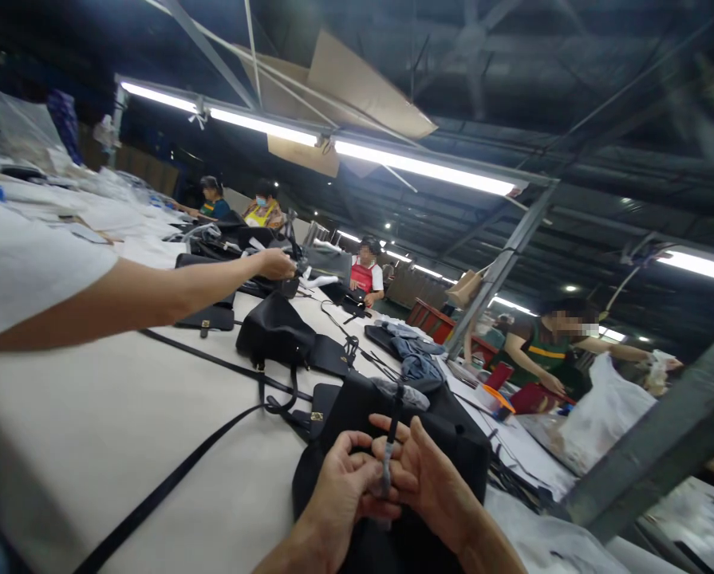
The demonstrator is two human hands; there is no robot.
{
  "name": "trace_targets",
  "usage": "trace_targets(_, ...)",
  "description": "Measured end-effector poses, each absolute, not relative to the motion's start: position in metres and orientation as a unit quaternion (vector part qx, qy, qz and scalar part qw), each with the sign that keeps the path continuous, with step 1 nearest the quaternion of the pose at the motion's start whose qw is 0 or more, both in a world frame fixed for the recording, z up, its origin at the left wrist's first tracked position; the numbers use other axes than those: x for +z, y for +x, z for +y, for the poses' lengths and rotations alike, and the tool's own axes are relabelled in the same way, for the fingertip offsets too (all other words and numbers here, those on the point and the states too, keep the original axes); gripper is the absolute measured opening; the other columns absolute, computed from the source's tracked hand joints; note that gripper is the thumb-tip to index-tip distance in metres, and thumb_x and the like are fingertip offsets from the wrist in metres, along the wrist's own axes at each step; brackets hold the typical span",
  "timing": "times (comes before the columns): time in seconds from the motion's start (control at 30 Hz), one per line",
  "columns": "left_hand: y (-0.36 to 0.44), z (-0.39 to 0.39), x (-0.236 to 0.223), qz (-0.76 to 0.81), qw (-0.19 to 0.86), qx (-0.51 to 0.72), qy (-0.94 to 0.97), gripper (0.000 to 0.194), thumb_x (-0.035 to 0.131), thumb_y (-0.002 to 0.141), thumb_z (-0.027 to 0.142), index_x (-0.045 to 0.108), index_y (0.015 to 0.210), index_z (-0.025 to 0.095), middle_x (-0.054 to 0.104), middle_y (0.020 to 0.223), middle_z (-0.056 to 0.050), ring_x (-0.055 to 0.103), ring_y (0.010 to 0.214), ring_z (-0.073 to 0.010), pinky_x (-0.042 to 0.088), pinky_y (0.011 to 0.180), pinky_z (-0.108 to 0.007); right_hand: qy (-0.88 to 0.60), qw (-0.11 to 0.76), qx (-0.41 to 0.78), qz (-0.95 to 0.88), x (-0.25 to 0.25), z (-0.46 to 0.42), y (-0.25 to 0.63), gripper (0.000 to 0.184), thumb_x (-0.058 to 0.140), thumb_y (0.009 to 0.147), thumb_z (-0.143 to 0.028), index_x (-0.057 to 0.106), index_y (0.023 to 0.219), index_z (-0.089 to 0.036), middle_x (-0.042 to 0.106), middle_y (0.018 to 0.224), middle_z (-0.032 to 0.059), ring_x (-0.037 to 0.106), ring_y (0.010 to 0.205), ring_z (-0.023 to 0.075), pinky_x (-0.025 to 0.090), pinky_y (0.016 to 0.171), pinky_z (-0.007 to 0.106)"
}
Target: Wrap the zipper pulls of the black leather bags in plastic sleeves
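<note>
Both my hands meet low in the middle of the view over a black bag point(357, 414) lying on the pale table point(93, 430). My left hand point(341, 494) is curled, its fingers pinched on a thin strap wrapped in grey film point(388, 454). My right hand point(428, 474) closes on the same wrapped strap from the other side. The strap rises between my fingers toward a grey wrapped bundle on top of the bag. A long black shoulder strap point(171, 478) trails off the bag across the table to the lower left.
A co-worker's arm point(153, 291) in a white sleeve reaches from the left to black bags point(276, 331) farther along the table. Other people work at the far end and at the right. A grey steel post point(649, 454) slants at the right, beside a white plastic bag point(601, 414).
</note>
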State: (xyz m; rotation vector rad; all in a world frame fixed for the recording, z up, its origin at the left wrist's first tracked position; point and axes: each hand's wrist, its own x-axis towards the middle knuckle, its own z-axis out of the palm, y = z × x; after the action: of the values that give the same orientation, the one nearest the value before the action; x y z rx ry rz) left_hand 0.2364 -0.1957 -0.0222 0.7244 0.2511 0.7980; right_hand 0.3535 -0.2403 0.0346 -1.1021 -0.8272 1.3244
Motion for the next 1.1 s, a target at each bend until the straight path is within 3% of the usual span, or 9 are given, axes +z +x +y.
trace_targets(0.13,0.238,-0.199,-0.019,0.147,0.817,0.41,0.378,0.044,0.075,0.071,0.038,0.046,0.097,0.018,0.067,0.07,-0.001,0.062,0.06,-0.0141,0.053,0.056,-0.028,-0.569,0.529,0.474,-0.415,0.041,-0.24,0.348,0.066,0.08,0.068,-0.055,0.056,0.118,-0.02,0.056,0.066,-0.0072,0.042,0.046,0.0047,0.042,0.047,0.021)
trace_targets(0.27,0.232,-0.199,-0.015,0.128,0.852,0.368,0.35,0.044,0.079,0.07,0.039,0.051,0.094,0.016,0.066,0.07,-0.001,0.062,0.058,-0.0128,0.054,0.054,-0.026,-0.563,0.509,0.481,-0.439,0.037,-0.238,0.356,0.061,0.086,0.065,-0.042,0.064,0.116,-0.017,0.066,0.073,-0.0007,0.054,0.055,0.0077,0.039,0.049,0.017)
trace_targets(0.47,0.216,-0.194,-0.01,0.063,0.936,0.215,0.273,0.032,0.075,0.076,0.018,0.061,0.103,0.01,0.069,0.079,-0.008,0.061,0.057,-0.0074,0.055,0.054,-0.018,-0.456,0.519,0.562,-0.456,0.021,-0.24,0.375,0.054,0.087,0.065,-0.033,0.071,0.115,-0.022,0.071,0.071,0.0011,0.042,0.043,0.0009,0.031,0.043,0.013)
trace_targets(0.57,0.215,-0.192,-0.009,0.062,0.948,0.197,0.241,0.026,0.072,0.079,0.015,0.062,0.102,0.009,0.068,0.073,-0.008,0.063,0.057,-0.0086,0.056,0.054,-0.018,-0.438,0.521,0.571,-0.458,0.017,-0.24,0.374,0.049,0.086,0.067,-0.03,0.072,0.114,-0.025,0.073,0.078,0.0037,0.042,0.04,0.0003,0.028,0.039,0.013)
trace_targets(0.73,0.214,-0.19,-0.009,0.071,0.952,0.197,0.221,0.026,0.071,0.077,0.009,0.061,0.101,0.01,0.067,0.07,-0.006,0.065,0.056,-0.0101,0.055,0.051,-0.017,-0.431,0.549,0.552,-0.457,0.008,-0.235,0.368,0.038,0.085,0.069,-0.031,0.075,0.104,-0.022,0.064,0.058,-0.0021,0.034,0.035,-0.0007,0.02,0.036,0.013)
trace_targets(0.8,0.214,-0.19,-0.009,0.07,0.954,0.193,0.218,0.027,0.071,0.077,0.01,0.06,0.101,0.01,0.067,0.071,-0.007,0.065,0.056,-0.0094,0.054,0.052,-0.016,-0.446,0.544,0.55,-0.451,0.007,-0.235,0.366,0.039,0.085,0.068,-0.035,0.075,0.104,-0.023,0.064,0.059,-0.0027,0.031,0.034,-0.0018,0.02,0.037,0.014)
trace_targets(0.87,0.215,-0.192,-0.01,0.064,0.949,0.201,0.235,0.03,0.07,0.078,0.012,0.06,0.106,0.008,0.067,0.073,-0.008,0.063,0.056,-0.0078,0.053,0.053,-0.014,-0.495,0.513,0.526,-0.463,0.012,-0.24,0.365,0.045,0.081,0.071,-0.04,0.071,0.112,-0.025,0.066,0.062,-0.0026,0.036,0.036,0.0002,0.025,0.04,0.015)
trace_targets(0.97,0.221,-0.196,-0.012,0.092,0.929,0.244,0.264,0.027,0.073,0.076,0.017,0.06,0.098,0.01,0.065,0.07,-0.004,0.061,0.055,-0.0079,0.051,0.05,-0.015,-0.636,0.422,0.355,-0.54,0.036,-0.252,0.366,0.045,0.068,0.08,-0.044,0.066,0.12,-0.024,0.069,0.071,-0.0001,0.051,0.044,0.0083,0.037,0.046,0.021)
trace_targets(1.1,0.229,-0.202,-0.013,0.16,0.897,0.292,0.291,0.029,0.078,0.068,0.024,0.054,0.084,0.016,0.064,0.066,-0.001,0.064,0.059,-0.0131,0.051,0.048,-0.019,-0.758,0.361,-0.065,-0.539,0.087,-0.255,0.372,0.037,0.048,0.088,-0.046,0.068,0.11,-0.025,0.074,0.091,0.0063,0.066,0.066,0.0232,0.049,0.069,0.04)
